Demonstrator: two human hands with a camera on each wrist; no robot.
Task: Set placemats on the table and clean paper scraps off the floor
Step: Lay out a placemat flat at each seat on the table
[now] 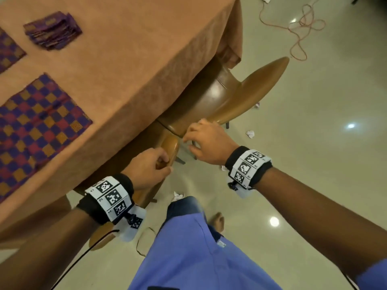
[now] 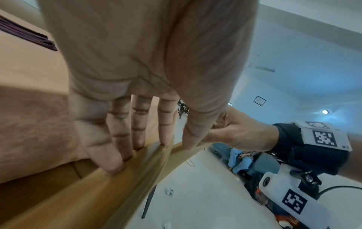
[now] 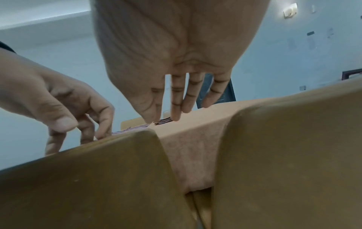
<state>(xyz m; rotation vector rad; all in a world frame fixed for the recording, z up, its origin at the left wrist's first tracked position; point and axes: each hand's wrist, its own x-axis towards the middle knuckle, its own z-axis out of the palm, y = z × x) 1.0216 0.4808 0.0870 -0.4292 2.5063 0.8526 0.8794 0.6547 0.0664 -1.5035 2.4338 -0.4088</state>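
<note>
A checkered purple-and-orange placemat (image 1: 39, 122) lies flat on the orange-clothed table (image 1: 136, 59), with a second placemat (image 1: 8, 51) at the left edge and a folded stack (image 1: 52, 30) behind them. Crumpled paper scraps (image 1: 250, 133) (image 1: 178, 195) (image 2: 169, 191) lie on the tiled floor. My left hand (image 1: 159, 162) (image 2: 156, 148) (image 3: 78, 128) pinches the top edge of the near wooden chair's back (image 1: 170, 145) (image 3: 98, 178). My right hand (image 1: 194, 139) (image 3: 170, 114) hovers with straight fingers over the gap beside the far chair's back (image 1: 251, 88) (image 3: 284, 155), holding nothing.
Both chairs are tucked under the table's long edge. A tangled red cord (image 1: 301, 28) lies on the floor at the far right. Another scrap (image 1: 257, 105) sits beyond the far chair. My bare foot (image 1: 217, 221) stands near a thin loop (image 1: 144, 239) on the tiles.
</note>
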